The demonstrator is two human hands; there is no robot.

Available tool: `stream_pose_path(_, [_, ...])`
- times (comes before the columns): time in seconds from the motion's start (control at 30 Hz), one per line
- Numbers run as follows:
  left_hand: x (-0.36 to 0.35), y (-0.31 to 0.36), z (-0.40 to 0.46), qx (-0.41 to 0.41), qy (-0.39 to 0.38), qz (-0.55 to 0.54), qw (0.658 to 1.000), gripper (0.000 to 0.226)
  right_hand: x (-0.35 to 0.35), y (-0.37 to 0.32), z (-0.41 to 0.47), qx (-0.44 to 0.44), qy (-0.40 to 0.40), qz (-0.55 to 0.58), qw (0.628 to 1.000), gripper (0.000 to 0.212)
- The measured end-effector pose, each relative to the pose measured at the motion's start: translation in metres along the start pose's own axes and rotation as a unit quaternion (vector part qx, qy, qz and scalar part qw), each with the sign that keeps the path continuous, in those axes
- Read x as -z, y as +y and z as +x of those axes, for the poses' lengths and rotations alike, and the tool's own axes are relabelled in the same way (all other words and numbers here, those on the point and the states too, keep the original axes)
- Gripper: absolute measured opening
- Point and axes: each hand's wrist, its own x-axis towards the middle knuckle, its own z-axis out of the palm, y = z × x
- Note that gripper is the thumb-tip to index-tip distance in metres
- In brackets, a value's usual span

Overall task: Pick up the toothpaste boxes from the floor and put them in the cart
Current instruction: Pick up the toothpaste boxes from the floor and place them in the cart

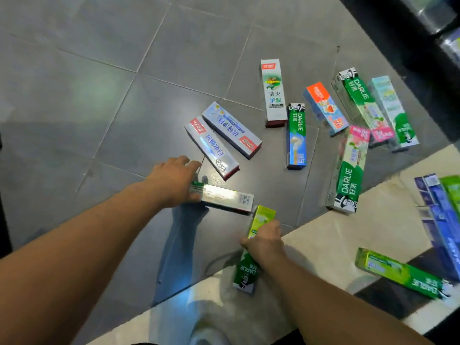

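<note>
Head view, looking down at a grey tiled floor (74,95) strewn with toothpaste boxes.

Left hand (174,180): fingers curled round one end of a silver box (224,199). The box runs out from the palm toward 3 o'clock, barcode end free, low over the dark tile; contact with the floor cannot be told.

Right hand (265,241): clenched round the middle of a green Darlie box (251,250). The box stands steeply tilted, its pale top toward 12 o'clock and its dark green end toward 6 o'clock, over the seam where dark tile meets a cream strip (323,235).

The silver box's barcode end sits just beside the top of the green box; little gap between the two.

Open room: bare tile from 9 to 12 o'clock of the left hand. Crowded from 1 to 3 o'clock.

Around:
- Two silver-blue boxes (224,138) side by side at 1 o'clock of the left hand, the nearer one's end just beside its fingertips.
- A white box (273,93) and a blue-green Darlie box (296,136) farther out, ends nearly touching.
- An orange-topped box (326,108), a long Darlie box (347,170) and two more overlapping green ones (378,110) toward 2 o'clock.
- On the cream strip at 3 o'clock of the right hand, a green box (400,273) and a stack of blue boxes (443,220), blurred.

No cart in view.
</note>
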Motion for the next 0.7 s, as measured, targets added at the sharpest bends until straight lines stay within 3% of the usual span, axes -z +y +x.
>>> stream_pose_path(0.1, [-0.003, 0.010, 0.010, -0.024, -0.020, 0.039, 0.999, 0.090, 0.030, 0.003, 0.008, -0.028, 0.002, 0.035, 0.999, 0.074])
stream_pose_path(0.43, [-0.017, 0.047, 0.037, -0.069, -0.036, 0.082, 0.994, 0.083, 0.153, 0.000, 0.027, 0.023, -0.012, 0.187, 0.982, 0.037])
stream_pose_path(0.7, [-0.036, 0.056, 0.041, -0.080, -0.042, 0.164, 0.982, 0.058, 0.175, -0.007, 0.034, 0.046, 0.011, 0.198, 0.979, 0.044])
